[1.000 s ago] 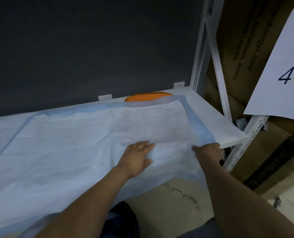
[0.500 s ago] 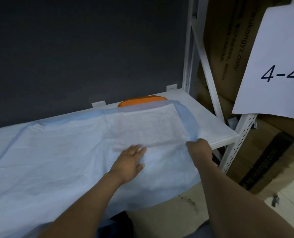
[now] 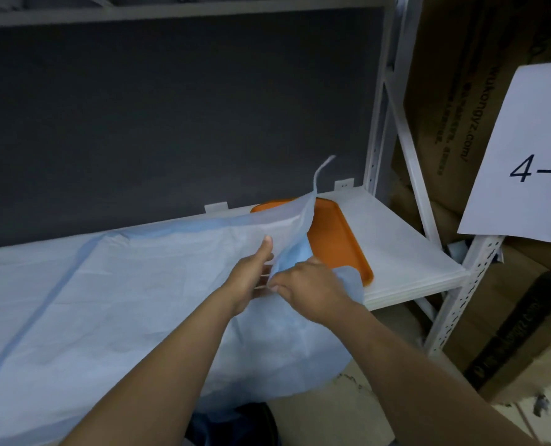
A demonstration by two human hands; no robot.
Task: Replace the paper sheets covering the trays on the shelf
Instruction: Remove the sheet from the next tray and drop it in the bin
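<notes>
A large pale blue paper sheet lies over the white shelf and hangs past its front edge. Its right end is folded up and leftward, with one corner sticking up in the air. An orange tray shows beneath that lifted end, its left part still hidden by the sheet. My right hand pinches the sheet's folded right edge. My left hand holds the same fold from the left, thumb on top.
A white metal shelf post stands at the right front corner. Brown cardboard boxes are stacked to the right, with a white label sheet marked "4-4" hanging in front. A dark grey wall panel backs the shelf.
My right hand has pulled the sheet's right end up and to the left, uncovering most of the orange tray. My left hand went from lying flat on the sheet to gripping the fold.
</notes>
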